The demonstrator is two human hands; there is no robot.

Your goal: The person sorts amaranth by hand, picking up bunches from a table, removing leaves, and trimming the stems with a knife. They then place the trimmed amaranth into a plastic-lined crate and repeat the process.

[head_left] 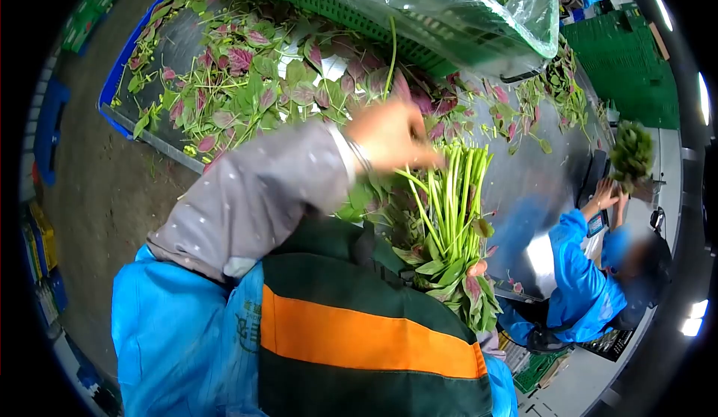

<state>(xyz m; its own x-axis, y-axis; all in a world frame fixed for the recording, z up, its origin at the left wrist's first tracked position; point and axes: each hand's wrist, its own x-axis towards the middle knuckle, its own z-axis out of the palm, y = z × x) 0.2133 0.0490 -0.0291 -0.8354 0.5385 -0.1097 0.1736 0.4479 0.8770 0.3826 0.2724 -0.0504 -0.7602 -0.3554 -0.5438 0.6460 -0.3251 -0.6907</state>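
Note:
My left hand [393, 136], in a grey dotted sleeve, is blurred by motion over the table; its fingers point toward the cut stem ends of a bunch of leafy greens [458, 200]. I cannot tell whether it holds anything. A single long green stem [392, 54] rises just behind that hand, overlapping the green crate. My right hand [476, 268] is closed around the bunch near my apron, mostly hidden by leaves, with a fingertip showing. The bunch stands stems up, its green and purple leaves hanging below.
Loose green and purple leaves [239, 80] cover much of the metal table, bordered by a blue edge [112, 88]. A green crate [344, 20] lined with clear plastic stands at the back. At right, a person in blue [583, 275] handles a bunch of greens [632, 151]. Green crates [621, 69] stand beyond.

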